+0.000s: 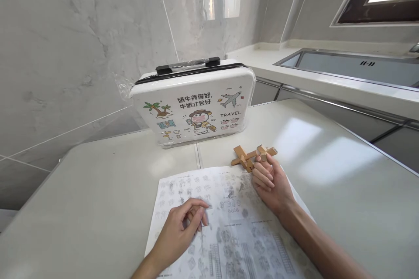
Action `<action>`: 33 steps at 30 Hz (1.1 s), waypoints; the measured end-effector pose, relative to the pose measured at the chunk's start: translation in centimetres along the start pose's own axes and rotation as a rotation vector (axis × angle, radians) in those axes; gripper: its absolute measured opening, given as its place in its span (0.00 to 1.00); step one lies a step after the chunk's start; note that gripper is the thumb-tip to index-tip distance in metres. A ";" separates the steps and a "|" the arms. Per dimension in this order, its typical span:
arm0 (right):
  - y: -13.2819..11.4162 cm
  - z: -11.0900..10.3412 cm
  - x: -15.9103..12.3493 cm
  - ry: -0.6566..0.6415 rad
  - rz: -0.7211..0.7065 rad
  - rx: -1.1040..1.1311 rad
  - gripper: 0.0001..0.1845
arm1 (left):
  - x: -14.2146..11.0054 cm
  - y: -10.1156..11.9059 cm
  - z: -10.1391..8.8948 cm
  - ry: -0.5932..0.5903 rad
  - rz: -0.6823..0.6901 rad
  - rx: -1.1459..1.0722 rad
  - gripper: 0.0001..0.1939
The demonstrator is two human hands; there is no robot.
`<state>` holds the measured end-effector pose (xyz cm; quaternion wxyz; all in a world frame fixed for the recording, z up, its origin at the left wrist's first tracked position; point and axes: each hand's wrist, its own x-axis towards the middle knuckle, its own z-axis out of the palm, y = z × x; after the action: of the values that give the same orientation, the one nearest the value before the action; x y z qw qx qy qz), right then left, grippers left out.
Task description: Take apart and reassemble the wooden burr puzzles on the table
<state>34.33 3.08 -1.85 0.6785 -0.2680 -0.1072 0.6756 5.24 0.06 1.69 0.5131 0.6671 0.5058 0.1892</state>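
My right hand (pixel 270 181) grips a light-brown wooden block assembly (pixel 250 155) between thumb and fingers. Notched bars cross each other in it, like pieces of an interlocking wooden puzzle. It sits just beyond the far right edge of a printed instruction sheet (pixel 183 187); part of it is hidden behind my fingers. Loosely bent, with thumb and index finger apart, my left hand (pixel 183 224) rests on the sheet and holds nothing visible. Small grey drawings cover the paper, which lies flat under both hands.
A white cartoon-printed case (pixel 193 109) in clear plastic wrap stands upright at the back of the white table (pixel 81 200). Grey tiled wall (pixel 81 43) rises behind it. A counter with a metal sink (pixel 353 67) is at the right, below a window.
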 end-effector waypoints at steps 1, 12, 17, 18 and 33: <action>0.1 0.2 -0.1 0.019 -0.027 -0.050 0.15 | 0.0 0.0 0.0 -0.001 0.001 0.000 0.19; 2.2 2.6 -3.3 -0.113 -0.350 -0.935 0.26 | 0.0 0.3 0.1 0.007 0.018 -0.024 0.20; 3.2 2.6 -4.3 -0.426 -0.372 -1.242 0.24 | -0.1 0.0 0.0 0.023 0.071 -0.057 0.22; 3.4 2.6 -4.5 -0.483 -0.359 -1.283 0.22 | -0.2 -0.1 0.0 0.026 0.094 -0.066 0.22; 5.0 4.2 -6.9 -0.891 -0.083 -1.337 0.14 | -1.1 0.9 0.5 -0.165 0.263 -0.318 0.40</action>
<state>27.40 -3.04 0.61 0.2924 -0.3184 -0.7596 0.4860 5.57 -1.08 2.57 0.6224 0.6512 0.3347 0.2766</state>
